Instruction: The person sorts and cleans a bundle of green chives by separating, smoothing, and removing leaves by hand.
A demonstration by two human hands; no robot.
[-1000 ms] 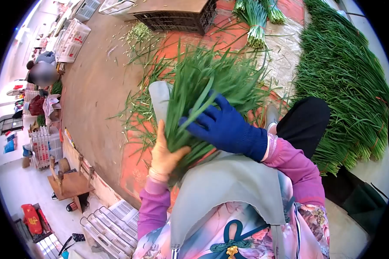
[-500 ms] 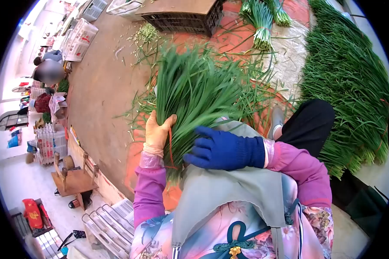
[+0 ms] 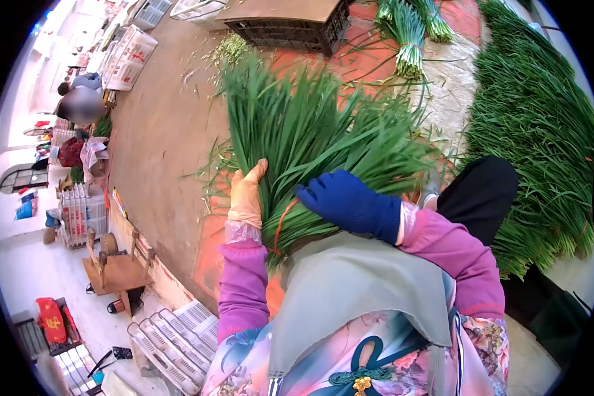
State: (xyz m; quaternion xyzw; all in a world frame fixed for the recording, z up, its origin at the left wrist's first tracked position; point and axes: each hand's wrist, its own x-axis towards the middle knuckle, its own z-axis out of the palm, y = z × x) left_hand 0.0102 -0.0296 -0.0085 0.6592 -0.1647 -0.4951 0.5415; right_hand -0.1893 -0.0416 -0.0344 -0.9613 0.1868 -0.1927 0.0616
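A large bunch of green Chinese chives [image 3: 297,138] fans out over my lap, with a red tie [image 3: 282,228] around its lower part. My left hand [image 3: 246,198], in a pale orange glove, grips the bunch from the left side, thumb lying over the leaves. My right hand [image 3: 351,203], in a blue knit glove, is closed at the right side of the bunch, fingers curled against the leaves; the fingertips are partly hidden. Below the hands a grey apron [image 3: 356,284] covers my lap.
A big pile of chives [image 3: 534,132] lies on the right. Tied bundles [image 3: 409,53] rest at the top on the orange floor sheet [image 3: 455,16]. A crate with a board on top [image 3: 284,30] stands ahead. At left are a wooden stool [image 3: 115,272], white baskets [image 3: 178,346] and a person [image 3: 82,102].
The bunch has spread wider, its leaf tips swinging to the right. My right hand has moved up and right, and the red tie now sits further right between the hands.
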